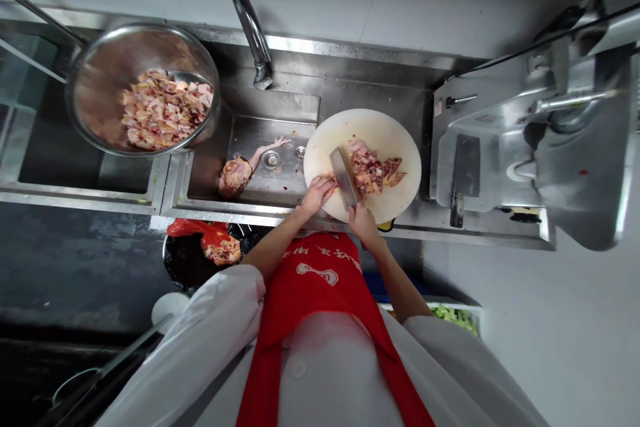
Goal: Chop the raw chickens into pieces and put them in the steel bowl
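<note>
On the round white cutting board (325, 130), my right hand (364, 223) grips the handle of a cleaver (343, 177), its broad blade lying across the board. My left hand (318, 193) is closed at the board's near left edge, just left of the blade. A small bit of raw chicken shows at its fingertips, mostly hidden. Chopped chicken pieces (367, 167) lie heaped right of the blade. In the sink (275, 127) to the left rests an uncut piece of chicken (236, 175) with its leg and foot still attached.
A large steel bowl (100, 93) of chopped chicken stands left of the faucet (250, 27). A metal slicing machine (505, 127) takes up the counter's right end. Below the sink, a black-lined bin (185, 260) holds a red bag and scraps. A crate of green vegetables (455, 317) sits low right.
</note>
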Action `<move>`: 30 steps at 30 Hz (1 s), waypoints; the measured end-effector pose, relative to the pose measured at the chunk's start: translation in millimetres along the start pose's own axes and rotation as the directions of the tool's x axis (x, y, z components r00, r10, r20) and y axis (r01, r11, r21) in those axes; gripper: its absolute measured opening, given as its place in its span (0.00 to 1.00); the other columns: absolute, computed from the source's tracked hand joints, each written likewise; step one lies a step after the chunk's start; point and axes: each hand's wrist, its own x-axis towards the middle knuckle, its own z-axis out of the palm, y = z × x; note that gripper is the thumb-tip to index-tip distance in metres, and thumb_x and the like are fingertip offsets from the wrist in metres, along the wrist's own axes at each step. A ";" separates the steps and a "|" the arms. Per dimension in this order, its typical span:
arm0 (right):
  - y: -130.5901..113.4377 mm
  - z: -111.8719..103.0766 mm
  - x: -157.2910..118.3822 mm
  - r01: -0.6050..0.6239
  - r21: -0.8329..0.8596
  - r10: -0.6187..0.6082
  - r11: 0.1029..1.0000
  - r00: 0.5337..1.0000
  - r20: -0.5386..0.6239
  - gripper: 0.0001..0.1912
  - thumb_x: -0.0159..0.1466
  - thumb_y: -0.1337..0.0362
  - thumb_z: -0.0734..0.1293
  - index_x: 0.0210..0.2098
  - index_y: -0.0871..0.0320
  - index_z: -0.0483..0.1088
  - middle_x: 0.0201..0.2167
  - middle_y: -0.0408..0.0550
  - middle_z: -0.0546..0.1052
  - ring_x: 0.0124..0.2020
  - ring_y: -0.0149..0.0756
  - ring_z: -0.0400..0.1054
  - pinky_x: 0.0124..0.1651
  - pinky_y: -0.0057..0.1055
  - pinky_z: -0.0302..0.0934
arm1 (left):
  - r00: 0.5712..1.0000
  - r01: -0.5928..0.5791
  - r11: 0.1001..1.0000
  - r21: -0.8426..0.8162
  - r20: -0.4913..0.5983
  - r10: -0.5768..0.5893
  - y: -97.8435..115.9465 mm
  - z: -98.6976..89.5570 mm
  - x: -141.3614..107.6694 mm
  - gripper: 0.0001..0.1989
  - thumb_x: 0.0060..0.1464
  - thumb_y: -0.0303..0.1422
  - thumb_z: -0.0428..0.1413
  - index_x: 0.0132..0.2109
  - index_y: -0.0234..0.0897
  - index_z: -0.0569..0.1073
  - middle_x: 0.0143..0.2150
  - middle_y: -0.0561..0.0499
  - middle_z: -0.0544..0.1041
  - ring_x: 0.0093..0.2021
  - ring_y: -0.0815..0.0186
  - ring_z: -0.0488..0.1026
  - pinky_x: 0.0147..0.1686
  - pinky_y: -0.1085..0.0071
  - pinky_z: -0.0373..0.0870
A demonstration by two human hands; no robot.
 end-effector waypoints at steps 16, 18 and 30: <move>-55.1 -29.0 5.3 0.119 0.022 -0.114 0.993 0.981 -0.156 0.22 0.74 0.60 0.50 0.58 0.68 0.62 0.43 0.63 0.78 0.44 0.46 0.74 0.44 0.33 0.63 | 0.956 0.127 0.992 -0.025 -0.262 -0.129 14.9 -25.8 -30.6 0.09 0.65 0.33 0.52 0.44 0.37 0.75 0.45 0.44 0.74 0.49 0.59 0.68 0.52 0.60 0.68; -55.5 -13.3 15.8 0.102 0.014 -0.101 0.995 0.994 -0.043 0.20 0.73 0.63 0.53 0.56 0.68 0.63 0.44 0.64 0.78 0.45 0.46 0.74 0.45 0.33 0.63 | 0.987 0.065 0.998 -0.017 -0.146 -0.067 13.4 -13.8 -22.1 0.09 0.65 0.32 0.51 0.44 0.36 0.75 0.44 0.44 0.74 0.48 0.59 0.68 0.50 0.61 0.69; 17.0 -49.3 35.4 0.047 0.229 0.029 0.972 0.948 -0.316 0.22 0.71 0.58 0.56 0.58 0.64 0.65 0.46 0.63 0.78 0.48 0.49 0.73 0.49 0.37 0.63 | 0.993 -0.110 0.994 0.008 0.034 0.110 27.6 -11.1 -8.0 0.06 0.62 0.31 0.53 0.39 0.38 0.76 0.44 0.43 0.75 0.48 0.56 0.69 0.50 0.55 0.70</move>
